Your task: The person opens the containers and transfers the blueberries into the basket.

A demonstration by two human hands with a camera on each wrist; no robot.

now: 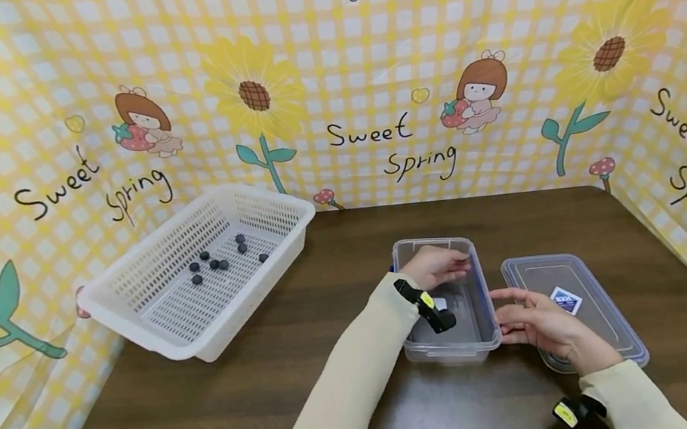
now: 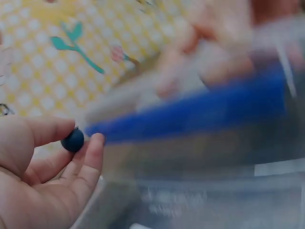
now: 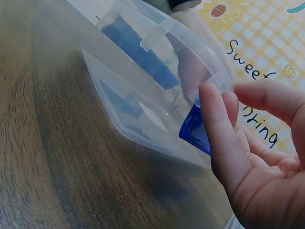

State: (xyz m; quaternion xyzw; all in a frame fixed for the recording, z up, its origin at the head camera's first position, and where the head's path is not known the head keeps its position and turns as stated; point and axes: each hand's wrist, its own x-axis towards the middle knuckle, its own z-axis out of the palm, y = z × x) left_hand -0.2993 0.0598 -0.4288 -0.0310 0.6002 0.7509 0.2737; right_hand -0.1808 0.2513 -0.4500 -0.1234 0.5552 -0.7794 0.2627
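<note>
A small dark blueberry (image 2: 73, 140) is pinched between thumb and fingertip of the left hand (image 1: 437, 266), which is held over the far end of the clear plastic container (image 1: 484, 331) near the middle of the wooden table (image 1: 178, 412). In the head view the berry itself is hidden by the hand. The right hand (image 1: 542, 325) is held with fingers relaxed and nearly straight, gripping nothing; its fingertips lie at, or just beside, the container's right wall, though contact cannot be confirmed.

Risks, as judged from this moment: the berry is gripped only by a light pinch at the fingertips, so it could be squashed if pressed harder, or could slip out and roll. If it were released near the rim rather than over the floor of the container, it could bounce off the wall and be lost across the table. The container is light and is barely steadied, so it could be nudged or slid by either hand.

No berries can be made out in the container; only a pale label shows through it, and part of the floor is hidden by the left forearm. Its lid (image 1: 600, 322), bearing a blue sticker, lies flat just beside it to the right. In the white perforated basket (image 1: 125, 307), well apart at the left rear, several more blueberries (image 1: 214, 263) are scattered on the floor.
</note>
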